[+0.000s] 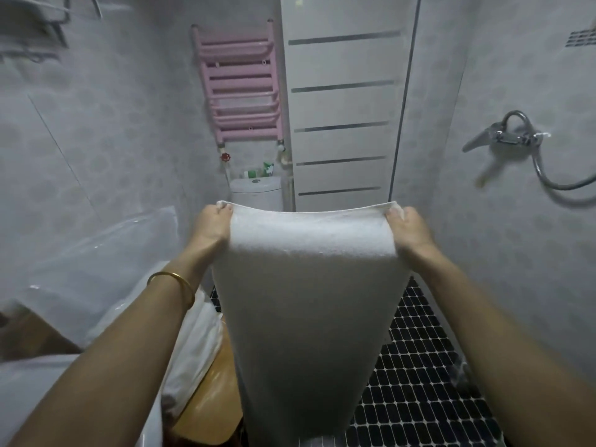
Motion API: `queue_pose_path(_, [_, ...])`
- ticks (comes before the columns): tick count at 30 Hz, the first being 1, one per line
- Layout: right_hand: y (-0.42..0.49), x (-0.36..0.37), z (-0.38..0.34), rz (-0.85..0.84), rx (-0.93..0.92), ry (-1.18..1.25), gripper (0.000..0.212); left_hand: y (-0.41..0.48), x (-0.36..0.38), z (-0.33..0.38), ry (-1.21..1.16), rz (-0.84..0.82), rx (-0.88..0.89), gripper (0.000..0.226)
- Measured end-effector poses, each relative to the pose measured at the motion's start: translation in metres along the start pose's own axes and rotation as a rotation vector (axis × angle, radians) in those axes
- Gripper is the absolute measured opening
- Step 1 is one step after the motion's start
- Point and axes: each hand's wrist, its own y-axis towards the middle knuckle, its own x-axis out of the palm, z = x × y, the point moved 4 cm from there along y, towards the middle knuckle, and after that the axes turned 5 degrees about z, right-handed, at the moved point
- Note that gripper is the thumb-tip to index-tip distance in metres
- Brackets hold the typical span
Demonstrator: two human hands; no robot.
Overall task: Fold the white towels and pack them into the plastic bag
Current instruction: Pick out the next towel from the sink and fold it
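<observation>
A white terry-cloth towel [306, 285] is held up by its two top corners, stretched flat btwn the hands, w/ its length hanging straight down below the fingers toward the bottom edge of the view. The L corner is pinched by the L hand [213, 225], fingers [223, 209] curled tight over the hem; the R corner is pinched the same way by the R hand [408, 227], thumb laid on the near face. The top hem sags slightly btwn the two grips.

A thin gold bangle [175, 282] is worn on the L wrist. A clear plastic bag [106, 253] is seen left of and below the L fingers, apart from the towel; its opening cannot be made out. Under the L forearm a white bundle [196, 333] lies on a wooden stool [213, 404]; whether it is cloth or bag cannot be told.

Below the R fingers a dark mosaic-tile floor [419, 382] is seen. Beyond the fingers are a white toilet cistern [256, 190] and, above it, a pink ladder-shaped radiator [240, 88]. A chrome shower tap [506, 135] is fixed to the wall, up and right of the R fingers.
</observation>
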Motion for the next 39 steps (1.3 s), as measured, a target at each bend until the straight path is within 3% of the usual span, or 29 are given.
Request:
queue_pose_path(3, [-0.002, 0.006, 0.002, -0.14, 0.171, 0.042, 0.015, 0.007, 0.004, -0.007, 0.009, -0.034, -0.121, 0.037])
queue_pose_path(6, [-0.01, 0.008, 0.005, -0.339, 0.415, 0.283, 0.017, 0.015, 0.011, -0.02, -0.121, -0.054, -0.299, 0.044])
queue_pose_path(10, [-0.018, 0.001, 0.01, -0.445, 0.377, 0.24, 0.029, 0.019, 0.014, -0.028, -0.234, -0.031, -0.429, 0.049])
queue_pose_path(13, [-0.021, -0.003, 0.013, -0.435, 0.244, 0.235, 0.026, 0.021, 0.019, -0.019, -0.143, -0.033, -0.37, 0.048])
queue_pose_path(16, [-0.023, -0.007, 0.013, -0.366, 0.13, 0.161, 0.04, 0.019, 0.017, -0.004, 0.015, 0.005, -0.223, 0.039])
queue_pose_path(19, [-0.029, -0.002, 0.015, -0.351, 0.212, 0.172, 0.039, 0.02, 0.013, 0.011, 0.184, 0.017, -0.061, 0.038])
queue_pose_path(22, [-0.038, 0.006, 0.017, -0.446, 0.401, 0.347, 0.012, 0.027, 0.013, 0.009, 0.303, -0.026, -0.07, 0.04])
queue_pose_path(24, [-0.042, 0.007, 0.014, -0.567, 0.308, 0.338, 0.027, 0.03, 0.012, 0.007, 0.322, -0.075, -0.072, 0.042])
queue_pose_path(27, [-0.051, 0.009, 0.006, -0.663, -0.066, -0.049, 0.054, 0.033, 0.011, 0.004, 0.318, -0.107, -0.099, 0.041])
queue_pose_path(31, [-0.049, 0.015, 0.005, -0.619, -0.376, -0.52, 0.043, 0.029, 0.012, 0.002, 0.495, -0.178, -0.096, 0.042])
queue_pose_path(35, [-0.038, 0.011, 0.0, -0.487, -0.457, -0.597, 0.029, 0.023, 0.016, -0.013, 0.593, -0.302, -0.182, 0.033])
queue_pose_path(39, [-0.028, 0.001, -0.008, -0.402, -0.51, -0.421, 0.023, 0.014, 0.008, -0.03, 0.641, -0.428, -0.267, 0.04])
